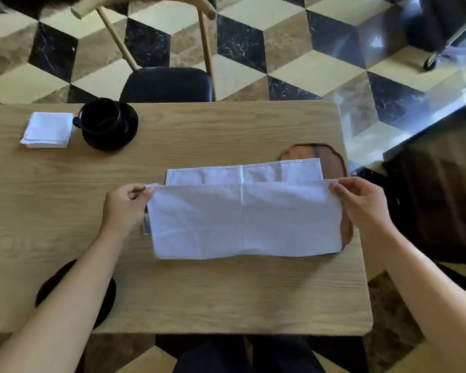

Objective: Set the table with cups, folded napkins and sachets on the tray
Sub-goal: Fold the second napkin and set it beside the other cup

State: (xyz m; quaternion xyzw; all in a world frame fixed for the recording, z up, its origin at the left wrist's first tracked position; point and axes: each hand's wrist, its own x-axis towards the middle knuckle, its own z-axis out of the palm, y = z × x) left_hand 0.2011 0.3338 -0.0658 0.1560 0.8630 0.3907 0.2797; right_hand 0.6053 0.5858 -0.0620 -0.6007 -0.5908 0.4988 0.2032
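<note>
A white cloth napkin [242, 216] lies partly folded over itself at the middle right of the wooden table [199, 292]. My left hand [124, 208] pinches its upper left corner, and my right hand [361, 203] pinches its upper right corner, holding the top layer slightly raised. Under the napkin's right side lies a brown wooden tray [326, 154], mostly hidden. A small sachet [145, 224] peeks out at the napkin's left edge. At the far left sit a folded white napkin [47, 129] and a black cup on a black saucer [108, 123].
A second black saucer [51, 286] shows under my left forearm at the near left edge. A black-seated wooden chair [167, 84] stands across the table. A dark cart on wheels [441, 25] is at the upper right on the patterned floor.
</note>
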